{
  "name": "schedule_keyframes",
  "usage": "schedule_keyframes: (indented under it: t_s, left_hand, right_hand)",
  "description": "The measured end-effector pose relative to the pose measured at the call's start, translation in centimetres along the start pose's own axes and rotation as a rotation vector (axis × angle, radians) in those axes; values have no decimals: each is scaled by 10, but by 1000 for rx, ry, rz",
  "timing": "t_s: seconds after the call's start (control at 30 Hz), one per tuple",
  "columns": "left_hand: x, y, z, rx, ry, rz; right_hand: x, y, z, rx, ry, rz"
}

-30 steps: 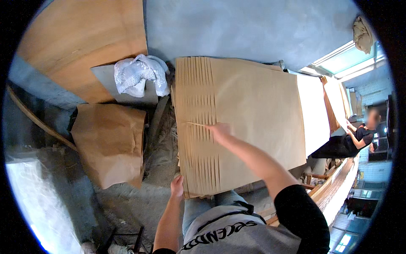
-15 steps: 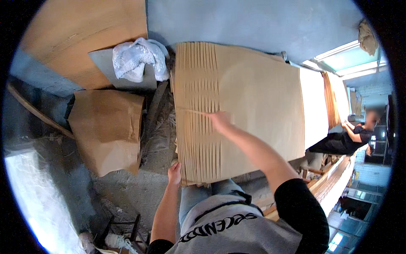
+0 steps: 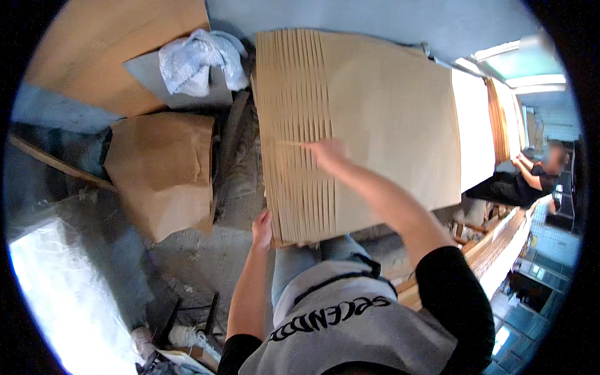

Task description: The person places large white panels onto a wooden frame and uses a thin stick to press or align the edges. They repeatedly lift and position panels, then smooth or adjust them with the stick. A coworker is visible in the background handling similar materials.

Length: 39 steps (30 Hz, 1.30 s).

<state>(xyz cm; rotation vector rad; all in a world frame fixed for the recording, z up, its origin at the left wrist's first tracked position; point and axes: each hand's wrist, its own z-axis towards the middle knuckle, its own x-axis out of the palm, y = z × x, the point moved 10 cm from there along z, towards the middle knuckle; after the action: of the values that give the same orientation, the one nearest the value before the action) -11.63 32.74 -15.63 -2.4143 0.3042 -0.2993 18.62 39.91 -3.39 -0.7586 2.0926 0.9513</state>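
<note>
A wide stack of tan paper or thin board sheets (image 3: 394, 119) lies in front of me, its left edges fanned out in many narrow steps. My right hand (image 3: 328, 154), slightly blurred, is over the fanned part, closed around a thin pale stick (image 3: 287, 144) that points left across the steps. At the stack's near left corner is my left hand (image 3: 262, 229), against the edge with its fingers curled. What those fingers hold, if anything, is hidden.
Left of the stack lie a brown sheet-covered bundle (image 3: 162, 169) and a crumpled white-and-grey cloth (image 3: 200, 62) on a grey board. A person in dark clothes (image 3: 531, 178) stands at far right by another stack (image 3: 498, 119). Long wooden pieces (image 3: 500, 244) lie at right.
The view has shifted, so the stack appears higher. My right hand and the stick remain over the fanned edges; my left hand stays at the near left corner.
</note>
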Motion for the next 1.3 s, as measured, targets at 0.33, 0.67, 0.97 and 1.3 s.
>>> schedule_keyframes:
  t_s: [0.33,0.67,0.97,1.3]
  left_hand:
    - [2,-8,-3,-71,-67,-20]
    - [-10,10,17,29,11,4]
    - [94,-117,-78,726,-133,1076]
    - [222,-15,-111,660,417,1499]
  right_hand:
    - [-42,18,-58,-152,-21,-313]
    - [-24,-93,-76,-6,-2,-358]
    - [-6,-102,-92,-42,-71,-188]
    - [-38,-112,-109,-33,-86,-245]
